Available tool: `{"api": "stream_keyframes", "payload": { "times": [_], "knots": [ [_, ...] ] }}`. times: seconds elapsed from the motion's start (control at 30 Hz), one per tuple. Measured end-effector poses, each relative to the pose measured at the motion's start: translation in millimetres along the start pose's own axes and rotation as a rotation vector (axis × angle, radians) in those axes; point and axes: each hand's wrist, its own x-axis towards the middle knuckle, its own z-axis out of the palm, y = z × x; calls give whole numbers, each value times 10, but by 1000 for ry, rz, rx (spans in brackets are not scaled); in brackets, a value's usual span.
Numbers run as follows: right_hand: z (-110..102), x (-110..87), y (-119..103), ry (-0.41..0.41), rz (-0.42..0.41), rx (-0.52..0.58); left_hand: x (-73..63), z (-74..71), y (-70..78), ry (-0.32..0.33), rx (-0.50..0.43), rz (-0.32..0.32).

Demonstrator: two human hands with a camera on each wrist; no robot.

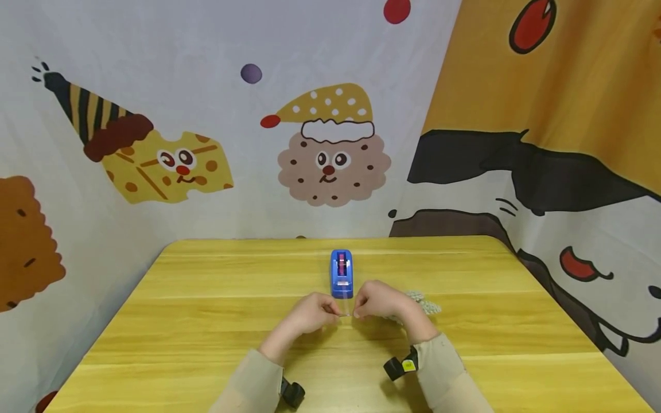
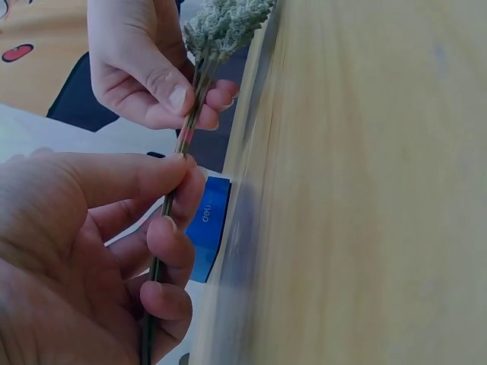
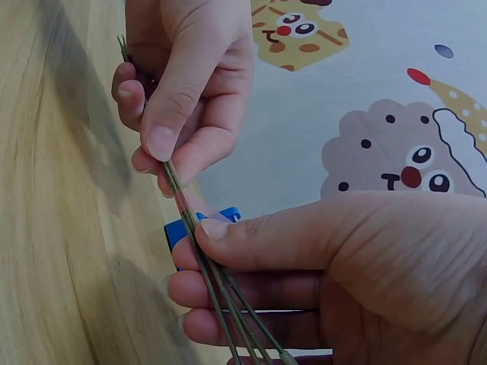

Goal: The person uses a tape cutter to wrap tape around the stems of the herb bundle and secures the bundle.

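A small bunch of pale green flowers (image 1: 427, 303) on thin stems lies across both hands. My left hand (image 1: 311, 314) pinches the lower stems (image 2: 157, 270) between thumb and forefinger, its other fingers curled round them. The right hand (image 1: 380, 299) grips higher up, just below the fluffy flower heads (image 2: 228, 29), thumb pressed on the stems (image 3: 215, 281). A short stretch of stems with a pinkish band shows between the hands. Directly beyond stands a blue tape dispenser (image 1: 342, 274), with a clear tape strip (image 1: 346, 305) reaching from its front towards the stems.
The wooden table (image 1: 206, 321) extends to both sides of the arms. Behind it hangs a cloth (image 1: 196, 51) printed with cartoon food figures. Dark wrist cameras (image 1: 292, 394) sit under both sleeves.
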Motion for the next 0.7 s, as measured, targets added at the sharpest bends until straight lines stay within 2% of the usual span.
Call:
{"api": "stream_keyframes", "payload": {
  "times": [0.2, 0.47, 0.7],
  "knots": [
    [-4, -2, -20, 3, -7, -1, -6, -1, 8, 11, 23, -5],
    [3, 1, -23, -2, 6, -13, -14, 2, 26, 15, 7, -15],
    [23, 13, -31, 0, 3, -57, -10, 10, 20, 17, 12, -9]
  ]
}}
